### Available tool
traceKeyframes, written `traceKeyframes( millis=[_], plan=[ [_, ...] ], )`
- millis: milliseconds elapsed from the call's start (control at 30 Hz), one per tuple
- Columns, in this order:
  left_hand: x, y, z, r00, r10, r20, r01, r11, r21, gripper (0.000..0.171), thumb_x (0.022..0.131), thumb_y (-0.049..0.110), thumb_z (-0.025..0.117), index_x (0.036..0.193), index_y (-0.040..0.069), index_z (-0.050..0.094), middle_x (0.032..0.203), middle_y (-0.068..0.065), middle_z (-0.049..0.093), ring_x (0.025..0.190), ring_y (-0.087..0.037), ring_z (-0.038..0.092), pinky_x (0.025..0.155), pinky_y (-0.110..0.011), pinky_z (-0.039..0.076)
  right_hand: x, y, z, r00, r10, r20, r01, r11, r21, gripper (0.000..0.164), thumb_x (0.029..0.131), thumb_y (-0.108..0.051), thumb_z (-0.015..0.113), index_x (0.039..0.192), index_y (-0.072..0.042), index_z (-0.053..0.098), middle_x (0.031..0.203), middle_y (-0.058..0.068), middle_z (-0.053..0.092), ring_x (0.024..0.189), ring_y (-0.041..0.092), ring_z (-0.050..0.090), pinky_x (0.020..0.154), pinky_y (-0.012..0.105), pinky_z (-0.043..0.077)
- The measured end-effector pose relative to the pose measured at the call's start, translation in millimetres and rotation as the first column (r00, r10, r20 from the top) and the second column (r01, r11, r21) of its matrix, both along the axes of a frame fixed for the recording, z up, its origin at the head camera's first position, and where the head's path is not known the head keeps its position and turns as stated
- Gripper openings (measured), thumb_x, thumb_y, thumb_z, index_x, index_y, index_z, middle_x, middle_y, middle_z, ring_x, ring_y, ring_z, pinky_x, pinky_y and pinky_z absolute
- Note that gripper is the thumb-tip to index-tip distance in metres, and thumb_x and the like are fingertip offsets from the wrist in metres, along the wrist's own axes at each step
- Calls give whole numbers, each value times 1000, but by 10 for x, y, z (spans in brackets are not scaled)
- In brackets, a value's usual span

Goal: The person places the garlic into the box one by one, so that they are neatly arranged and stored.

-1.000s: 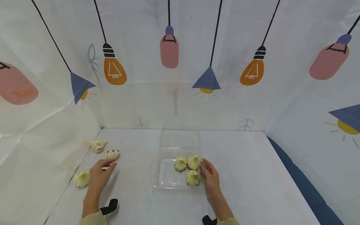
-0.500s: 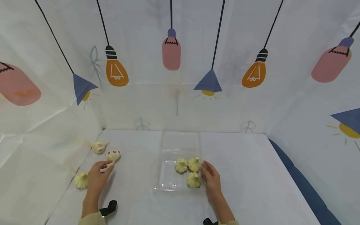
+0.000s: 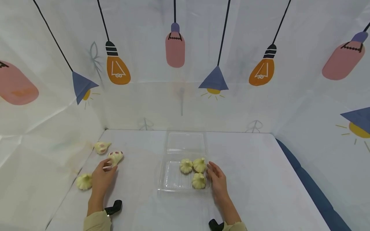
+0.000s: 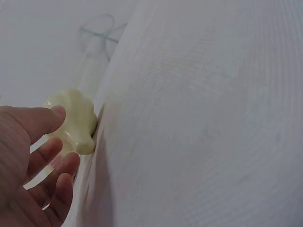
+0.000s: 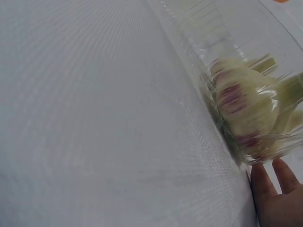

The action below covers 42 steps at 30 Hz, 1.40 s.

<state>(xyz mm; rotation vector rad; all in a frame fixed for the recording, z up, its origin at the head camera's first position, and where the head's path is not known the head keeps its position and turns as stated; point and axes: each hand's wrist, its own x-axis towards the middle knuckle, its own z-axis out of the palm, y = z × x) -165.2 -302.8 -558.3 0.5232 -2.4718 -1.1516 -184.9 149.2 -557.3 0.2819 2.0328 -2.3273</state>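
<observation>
In the head view my left hand [image 3: 100,179] is at a pale garlic bulb [image 3: 116,157] with purple marks. Thumb and fingers are bent and apart at its near side; in the left wrist view the bulb [image 4: 78,120] sits just beyond the thumb, fingertips close by. Whether they touch it is unclear. My right hand [image 3: 218,183] rests by the right side of a clear plastic clamshell box [image 3: 170,186], its fingertips at the wall. Inside the box's right half lie three garlic bulbs: one [image 3: 186,166] to the left, one [image 3: 199,165] behind, one [image 3: 198,181] in front.
Two more garlic bulbs lie along the table's left edge, one [image 3: 102,147] at the back and one [image 3: 84,182] beside my left hand. The box's lid [image 3: 185,141] is folded back behind it. Lamp-patterned white sheeting surrounds the white table [image 3: 248,160].
My left hand has edged forward and opened around the near side of the purple-marked bulb, which has turned slightly so its stem points nearer. My right hand stays at the box.
</observation>
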Motion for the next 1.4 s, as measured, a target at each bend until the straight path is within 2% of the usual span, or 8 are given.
traceKeyframes(
  millis=[200,400,500,667,833,967,1200,1400],
  plan=[
    [-42,-42,-54,999,28,25,-28,1000,7,58,90,20,69,139,3,44,115,-14,62,82,2,54,62,-10,41,5,6,6,1000,-1,5,1,1000,-13,41,101,-10,52,142,-4,46,143,18,46,128,30,45,99,40,43],
    [-97,-51,-108,999,20,38,-20,1000,-1,57,90,17,69,138,0,45,114,-18,61,89,-22,63,62,-12,41,-2,14,11,1000,-1,15,1,1000,-7,42,101,-10,52,142,-5,46,143,19,46,128,30,45,99,41,43],
    [-118,-53,-128,999,18,32,-17,1000,-9,56,89,16,70,137,-1,47,113,-20,61,91,-29,64,63,-14,41,-4,15,11,1000,2,14,-2,1000,-2,42,101,-10,52,143,-5,46,143,18,45,128,30,45,99,40,43],
    [-158,-54,-135,998,16,53,-14,999,-32,53,89,18,70,135,-1,50,110,-20,63,93,-30,65,68,-23,44,-8,23,6,1000,4,-4,-4,1000,1,42,101,-10,52,142,-4,46,142,18,46,128,30,46,98,38,44],
    [-185,-71,-91,993,7,120,1,998,-62,50,89,21,69,130,-4,54,108,-22,64,97,-35,61,78,-43,44,-9,23,-6,1000,6,-2,-6,1000,-2,42,102,-10,51,143,-5,45,142,18,46,128,30,46,98,38,44],
    [-209,-105,-60,985,10,171,3,997,-74,48,89,22,69,126,-6,56,107,-23,65,99,-40,57,82,-52,42,-20,20,-15,1000,10,1,-10,1000,-6,42,101,-10,52,143,-5,46,142,18,46,127,30,46,98,38,44],
    [-244,-131,-83,970,22,242,0,996,-92,46,92,29,65,125,-3,61,110,-20,65,101,-40,58,77,-53,43,-31,33,-24,1000,1,-1,-1,1000,-9,42,101,-11,53,142,-4,46,141,19,47,126,30,47,96,36,46],
    [-201,-112,-65,980,31,196,-17,997,-70,45,91,30,66,122,-3,64,105,-21,67,96,-39,60,75,-50,44,-15,28,-32,1000,6,-2,-6,1000,-20,43,101,-10,52,143,-4,45,141,19,46,126,30,47,94,33,46]
  ],
)
